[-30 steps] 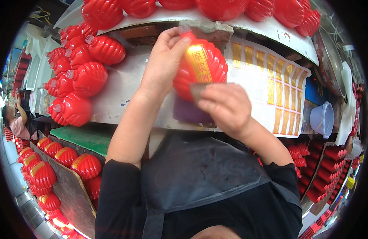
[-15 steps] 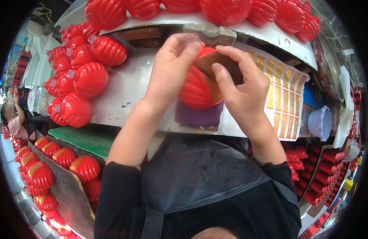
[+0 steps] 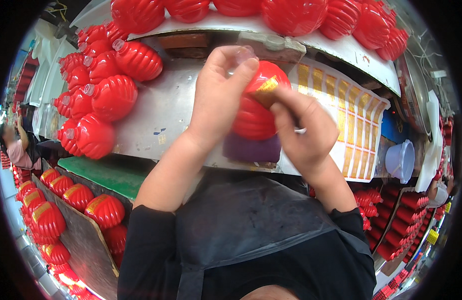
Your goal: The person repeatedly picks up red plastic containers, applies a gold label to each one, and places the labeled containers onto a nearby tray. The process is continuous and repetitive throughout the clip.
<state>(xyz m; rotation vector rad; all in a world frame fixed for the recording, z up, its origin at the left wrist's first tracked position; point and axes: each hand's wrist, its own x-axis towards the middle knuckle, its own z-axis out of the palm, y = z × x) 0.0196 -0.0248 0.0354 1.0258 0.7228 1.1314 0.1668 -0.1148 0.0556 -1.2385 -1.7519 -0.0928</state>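
Note:
My left hand (image 3: 223, 82) is closed round the clear neck of a red ribbed plastic lantern (image 3: 256, 117), tilted above a folded purple cloth (image 3: 251, 149). A gold label strip (image 3: 267, 85) lies across the lantern's side. My right hand (image 3: 308, 127), blurred by motion, is bent against that side with a flat brown piece (image 3: 264, 99) at its fingertips, pressed to the lantern just below the gold strip. A small white bit shows under the right fingers. A white sheet of gold labels (image 3: 348, 122) lies to the right of my right hand.
Red lanterns (image 3: 113, 97) with clear necks are heaped on the metal table (image 3: 151, 105) at left; more line a raised white shelf (image 3: 311, 41) at the back. Labelled ones fill a board-sided bin (image 3: 86, 240). A pale blue bucket (image 3: 400, 161) stands at right. Another person (image 3: 16, 147) is far left.
The right hand has swung in and curled against the lantern. The gold strip now shows on the lantern's side, where the brown piece spread wide before. The left hand keeps its grip.

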